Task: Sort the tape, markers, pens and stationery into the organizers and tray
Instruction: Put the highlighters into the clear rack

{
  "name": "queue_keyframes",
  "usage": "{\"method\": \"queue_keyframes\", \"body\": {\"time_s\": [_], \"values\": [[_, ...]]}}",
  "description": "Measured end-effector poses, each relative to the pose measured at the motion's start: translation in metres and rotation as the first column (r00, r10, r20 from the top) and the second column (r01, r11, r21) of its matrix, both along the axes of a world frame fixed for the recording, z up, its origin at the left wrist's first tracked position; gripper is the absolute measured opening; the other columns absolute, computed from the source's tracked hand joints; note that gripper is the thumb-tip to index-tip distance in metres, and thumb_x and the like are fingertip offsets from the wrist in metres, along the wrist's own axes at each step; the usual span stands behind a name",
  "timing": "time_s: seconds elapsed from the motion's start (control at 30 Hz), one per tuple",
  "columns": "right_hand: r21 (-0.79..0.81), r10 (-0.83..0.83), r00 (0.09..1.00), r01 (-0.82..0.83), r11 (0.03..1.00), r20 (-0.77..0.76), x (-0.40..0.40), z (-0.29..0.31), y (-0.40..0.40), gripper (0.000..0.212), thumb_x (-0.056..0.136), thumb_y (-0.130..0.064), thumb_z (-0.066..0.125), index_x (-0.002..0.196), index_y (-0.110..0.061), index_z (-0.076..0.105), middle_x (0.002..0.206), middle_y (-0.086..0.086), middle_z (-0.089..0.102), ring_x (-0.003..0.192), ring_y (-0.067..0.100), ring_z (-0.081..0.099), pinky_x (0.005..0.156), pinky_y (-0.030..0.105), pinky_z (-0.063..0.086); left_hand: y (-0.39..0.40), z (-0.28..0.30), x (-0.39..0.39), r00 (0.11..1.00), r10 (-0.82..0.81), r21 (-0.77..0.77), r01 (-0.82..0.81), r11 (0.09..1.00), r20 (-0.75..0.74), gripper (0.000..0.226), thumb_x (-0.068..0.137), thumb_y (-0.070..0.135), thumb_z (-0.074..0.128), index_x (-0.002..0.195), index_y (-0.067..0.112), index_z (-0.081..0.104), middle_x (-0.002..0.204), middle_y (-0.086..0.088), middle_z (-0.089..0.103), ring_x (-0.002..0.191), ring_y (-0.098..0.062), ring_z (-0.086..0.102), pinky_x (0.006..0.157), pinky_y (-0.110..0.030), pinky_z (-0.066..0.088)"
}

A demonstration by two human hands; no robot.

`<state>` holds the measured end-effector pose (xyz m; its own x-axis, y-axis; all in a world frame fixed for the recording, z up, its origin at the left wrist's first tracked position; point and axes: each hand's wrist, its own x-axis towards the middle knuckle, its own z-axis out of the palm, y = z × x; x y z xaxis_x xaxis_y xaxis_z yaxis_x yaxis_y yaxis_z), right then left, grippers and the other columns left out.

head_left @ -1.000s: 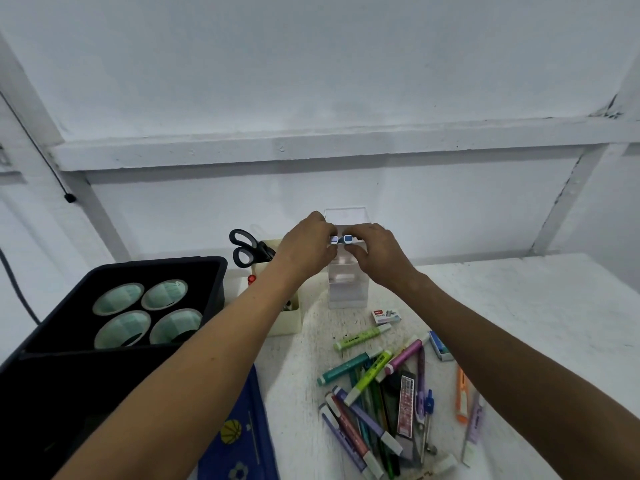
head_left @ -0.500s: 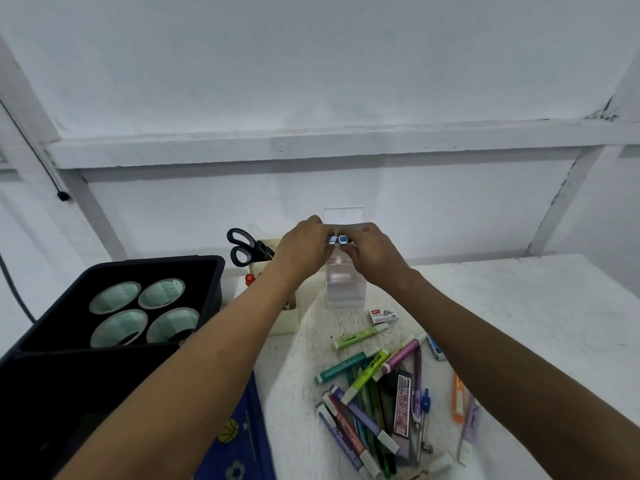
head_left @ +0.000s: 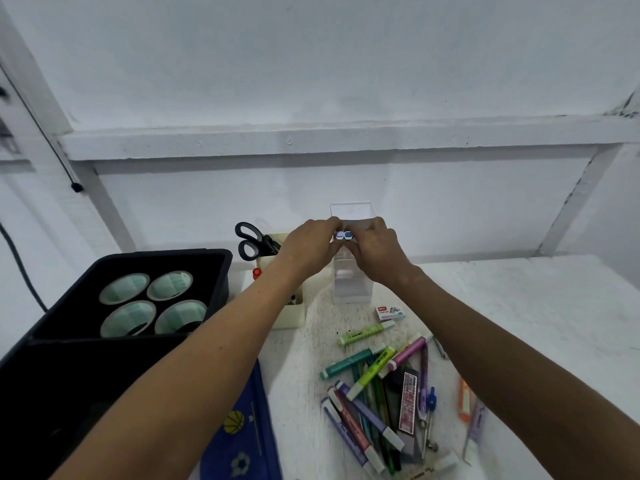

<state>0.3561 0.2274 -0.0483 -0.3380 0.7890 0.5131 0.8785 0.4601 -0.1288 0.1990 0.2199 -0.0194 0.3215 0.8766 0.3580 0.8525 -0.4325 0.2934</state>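
While both hands, left hand (head_left: 311,242) and right hand (head_left: 375,245), stay pinched on two blue-capped markers (head_left: 343,235) between their fingertips, unmoved over the clear organizer (head_left: 351,285) just beneath, the drop seems imminent.

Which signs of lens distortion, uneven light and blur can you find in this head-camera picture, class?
Head view: the wide lens bows the wall ledge and splays the forearms toward the bottom corners; light is soft and even, with faint shadows; the clear organizer is hard to outline against the white wall; the left hand, right hand and pens look reasonably sharp; the left edge is smeared.
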Motion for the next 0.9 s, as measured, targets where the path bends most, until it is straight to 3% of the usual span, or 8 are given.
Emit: {"method": "queue_keyframes", "body": {"time_s": [0.13, 0.3, 0.4, 0.67, 0.8, 0.9], "values": [[0.059, 0.058, 0.998, -0.058, 0.997, -0.010, 0.002, -0.003, -0.001, 0.020, 0.077, 0.002, 0.073, 0.094, -0.001, 0.064, 0.085, 0.018, 0.065, 0.074, 0.046, 0.056, 0.049, 0.047, 0.051, 0.000, 0.002, 0.004, 0.999, 0.033, 0.025, -0.032, 0.999, -0.034, 0.023, 0.097, 0.030, 0.049, 0.104, 0.013, 0.063, 0.096, -0.006, 0.067, 0.087, -0.026, 0.059, 0.070, -0.038, 0.047], [-0.052, 0.030, 0.988, -0.038, 0.998, -0.149, 0.003, -0.003, 0.003, 0.024, 0.094, -0.020, 0.054, 0.111, -0.004, 0.061, 0.101, 0.013, 0.066, 0.101, 0.038, 0.049, 0.074, 0.047, 0.047, 0.002, 0.006, 0.005, 0.997, 0.036, 0.029, -0.034, 0.999, -0.072, 0.025, 0.097, 0.029, 0.049, 0.096, 0.010, 0.065, 0.087, -0.008, 0.063, 0.078, -0.024, 0.055, 0.064, -0.034, 0.043], [-0.028, 0.046, 0.982, -0.052, 0.998, -0.183, 0.002, -0.003, 0.001, 0.022, 0.093, -0.019, 0.056, 0.108, -0.008, 0.066, 0.099, 0.010, 0.069, 0.097, 0.038, 0.052, 0.073, 0.047, 0.048, 0.002, 0.007, 0.006, 0.993, 0.041, 0.038, -0.037, 0.999, -0.115, 0.027, 0.098, 0.028, 0.048, 0.093, 0.007, 0.065, 0.083, -0.010, 0.060, 0.075, -0.025, 0.054, 0.060, -0.033, 0.038], [-0.062, -0.007, 0.994, 0.001, 0.998, -0.105, 0.005, -0.002, -0.004, 0.027, 0.097, -0.023, 0.044, 0.113, -0.016, 0.065, 0.096, 0.008, 0.067, 0.101, 0.033, 0.048, 0.072, 0.036, 0.034, 0.000, 0.003, 0.008, 0.993, 0.053, 0.059, -0.047, 0.997, -0.104, 0.024, 0.097, 0.023, 0.048, 0.092, 0.008, 0.065, 0.087, -0.011, 0.060, 0.079, -0.028, 0.056, 0.064, -0.035, 0.041], [-0.216, 0.008, 0.999, -0.015, 0.976, -0.036, 0.005, 0.004, -0.006, 0.036, 0.094, -0.014, 0.045, 0.130, -0.013, 0.050, 0.119, 0.008, 0.060, 0.114, 0.030, 0.039, 0.083, 0.040, 0.042, -0.004, 0.006, 0.009, 0.989, 0.057, -0.013, -0.059, 0.998, -0.136, 0.016, 0.093, 0.018, 0.053, 0.103, 0.010, 0.063, 0.098, -0.010, 0.060, 0.090, -0.027, 0.057, 0.071, -0.037, 0.046], [-0.190, 0.109, 0.990, -0.125, 0.974, -0.092, 0.009, 0.009, -0.013, 0.049, 0.087, 0.000, 0.049, 0.135, -0.006, 0.045, 0.132, 0.011, 0.055, 0.121, 0.032, 0.041, 0.102, 0.040, 0.038, -0.015, 0.007, 0.009, 0.988, 0.051, -0.047, -0.059, 0.997, -0.148, 0.038, 0.089, 0.015, 0.054, 0.128, 0.016, 0.052, 0.109, -0.009, 0.058, 0.100, -0.027, 0.056, 0.078, -0.038, 0.048]]}}
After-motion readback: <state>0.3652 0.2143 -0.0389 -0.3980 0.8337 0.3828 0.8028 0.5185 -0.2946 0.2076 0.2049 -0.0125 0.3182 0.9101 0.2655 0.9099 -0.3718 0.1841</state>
